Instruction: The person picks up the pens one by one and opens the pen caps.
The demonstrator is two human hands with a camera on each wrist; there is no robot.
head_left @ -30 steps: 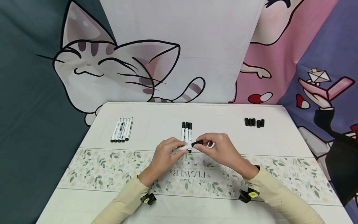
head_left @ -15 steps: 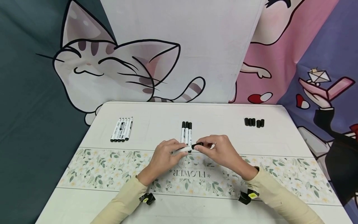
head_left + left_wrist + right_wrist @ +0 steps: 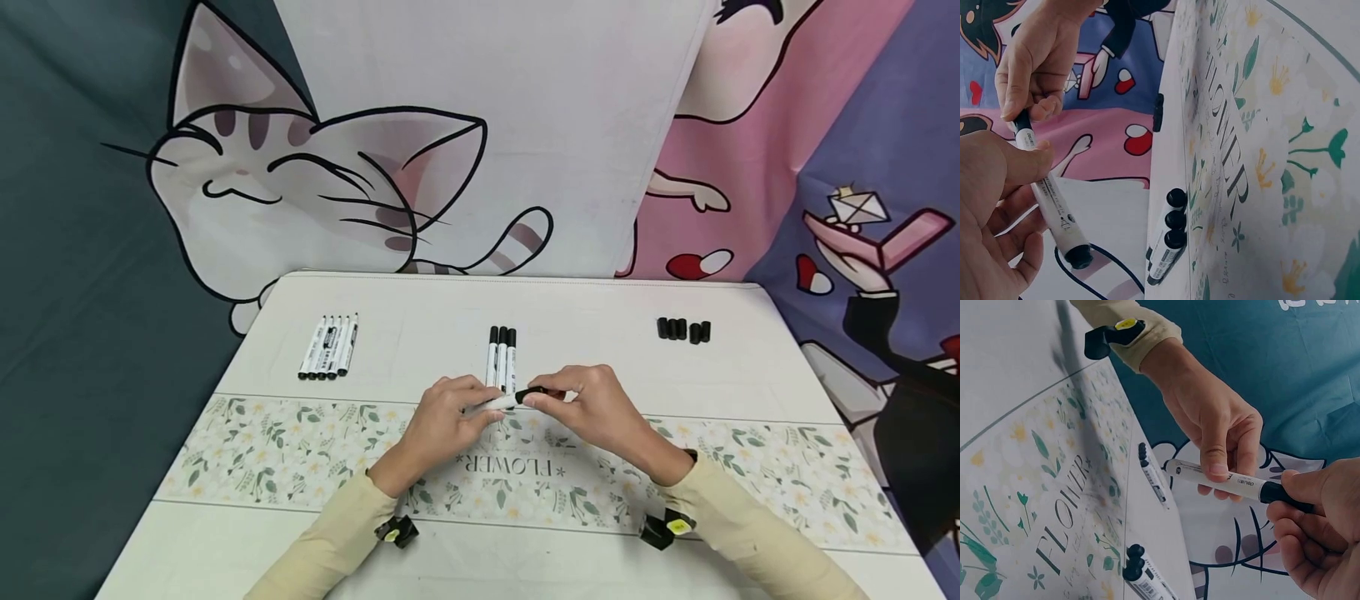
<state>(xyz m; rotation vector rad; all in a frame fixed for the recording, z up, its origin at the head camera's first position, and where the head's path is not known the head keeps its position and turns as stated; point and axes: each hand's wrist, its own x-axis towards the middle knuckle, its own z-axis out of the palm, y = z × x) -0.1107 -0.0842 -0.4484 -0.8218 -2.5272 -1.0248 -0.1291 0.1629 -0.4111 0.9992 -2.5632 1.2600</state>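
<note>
- Holding one white marker (image 3: 501,402) up off the bench (image 3: 420,317), between both hands, pretty much dead centre and just in front of the person
- left hand (image 3: 442,425) is wrapped round the white barrel, thumb on top and fingers curled under; clearest in the left wrist view, marker (image 3: 1050,197) in hand (image 3: 991,212)
- right hand (image 3: 600,412) pinches the black cap (image 3: 534,392) at the marker's right end, fingertips closed tight on it; the right wrist view has that cap (image 3: 1285,494) poking out of the hand (image 3: 1319,531)
- the bit that matters: the marker's long axis runs left to right, straight from one hand to the other, cap end toward the right hand. So each hand has its own end, and any push or pull on the cap goes along that line
- can't tell if the cap is fully seated, the fingers cover the joint
- three capped markers (image 3: 502,357) lie side by side on the bench just behind the hands, pointing away from the person
- a row of uncapped markers (image 3: 328,347) sits well off to the left, and loose black caps (image 3: 682,329) well off to the right
- flowery runner (image 3: 262,454) under the wrists, cartoon cat cloth (image 3: 300,183) hung behind
</note>
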